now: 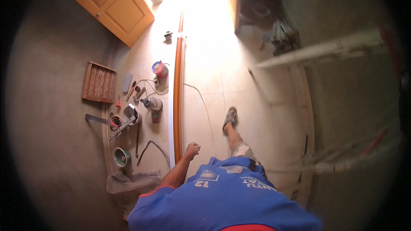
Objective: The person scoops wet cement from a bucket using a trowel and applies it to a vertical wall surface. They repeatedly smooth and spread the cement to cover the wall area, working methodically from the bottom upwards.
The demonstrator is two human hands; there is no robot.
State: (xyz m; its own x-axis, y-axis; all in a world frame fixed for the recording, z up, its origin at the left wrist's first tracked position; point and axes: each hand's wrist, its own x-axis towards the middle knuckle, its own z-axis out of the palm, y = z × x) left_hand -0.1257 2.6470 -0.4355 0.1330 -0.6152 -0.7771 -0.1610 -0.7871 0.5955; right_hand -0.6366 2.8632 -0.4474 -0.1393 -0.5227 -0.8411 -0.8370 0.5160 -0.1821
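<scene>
My left hand [192, 150] is curled into a loose fist beside the near end of a long brown wooden moulding [178, 102]. Nothing sticks out of the fist, and the hand looks apart from the wood. A pale strip [171, 124] runs along the moulding's left side. My right hand is out of sight. One foot in a dark sandal [230, 119] is on the tiled floor, to the right of the moulding.
Left of the moulding lie a grey drill-like power tool [153, 104], a wooden tray [99, 82], a green-and-white round container [121, 157], cables and several hand tools. A white cord [203, 98] crosses the floor. Rack-like rails [319, 55] stand right; a yellow door [115, 10] is ajar.
</scene>
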